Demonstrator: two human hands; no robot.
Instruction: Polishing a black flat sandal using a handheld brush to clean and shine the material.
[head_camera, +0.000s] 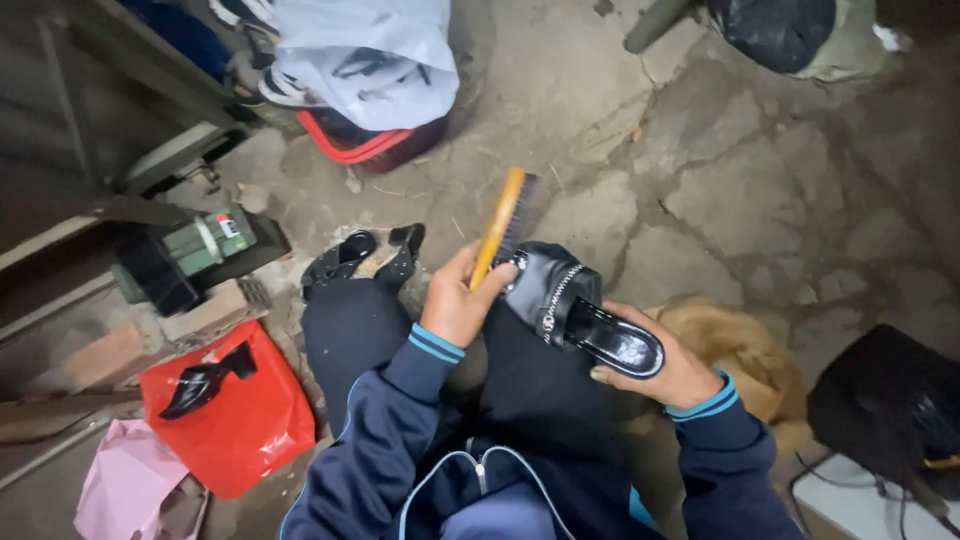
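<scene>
Two hands are working at the centre of the frame. The left hand (455, 305) is clenching the wooden handle of a brush (505, 228), whose bristles are touching the toe of a black sandal (580, 315). The right hand (665, 370) is grasping that sandal from beneath, at its heel end, holding it above the person's lap. Another black sandal (365, 258) is lying on the cracked ground just left of centre, and a red bag (235, 420) is sitting at lower left.
</scene>
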